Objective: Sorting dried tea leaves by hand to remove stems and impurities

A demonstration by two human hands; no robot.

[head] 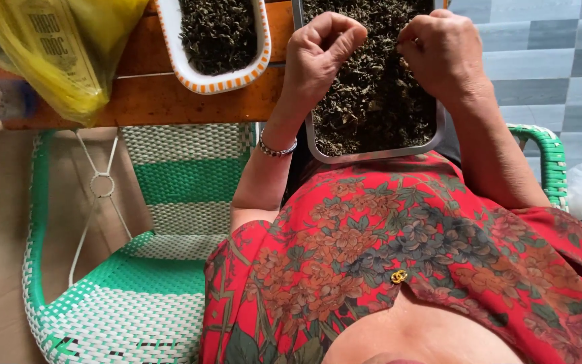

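Both hands over metal tray [432, 138] of dried leaves [372, 101] at worktop [170, 101] near edge. Left hand [319, 57] curled shut, holding nothing visible; right hand [442, 50] fingers pinched on bits, leaves directly below, equally near.

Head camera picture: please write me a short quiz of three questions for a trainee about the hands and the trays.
1. True or false: both hands are over the metal tray of dark dried leaves.
2. Which wrist wears the beaded bracelet? A) left B) right C) neither
3. Fill in: the white dish with the orange-checked rim stands on the wooden ____.

Key
1. True. The left hand and the right hand are both curled, fingertips pinched, above the leaves.
2. A.
3. Table; the dish also holds dark leaves, beside a yellow plastic bag.
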